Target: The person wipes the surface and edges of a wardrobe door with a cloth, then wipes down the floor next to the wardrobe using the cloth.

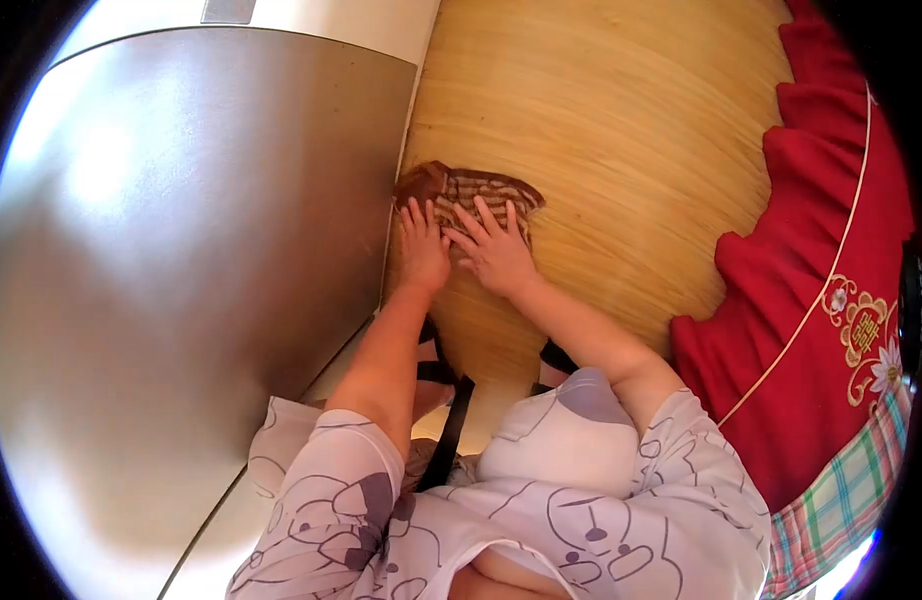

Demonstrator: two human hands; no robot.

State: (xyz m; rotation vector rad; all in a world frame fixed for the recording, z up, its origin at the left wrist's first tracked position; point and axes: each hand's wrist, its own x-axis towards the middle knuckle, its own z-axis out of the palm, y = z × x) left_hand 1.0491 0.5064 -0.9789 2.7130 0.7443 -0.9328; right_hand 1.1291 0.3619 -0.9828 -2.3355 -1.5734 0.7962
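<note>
A brown and white striped cloth [491, 187] lies on the wood-patterned floor, close against the metallic cabinet or appliance. Both of my hands rest on it side by side. My left hand [424, 250] presses on its left part, with the fingers stretched out and slightly apart. On its lower right part lies my right hand [497, 252], flat with the fingers spread. Neither hand is closed round the cloth. The part of the cloth beneath my fingers and palms is hidden.
A large shiny metallic panel [211, 220] stands at the left. Along the right side hangs a red ruffled cover [781, 300] with embroidery, beside a plaid cloth [841, 500]. My legs and black sandal straps show below my hands on the wooden floor [621, 130].
</note>
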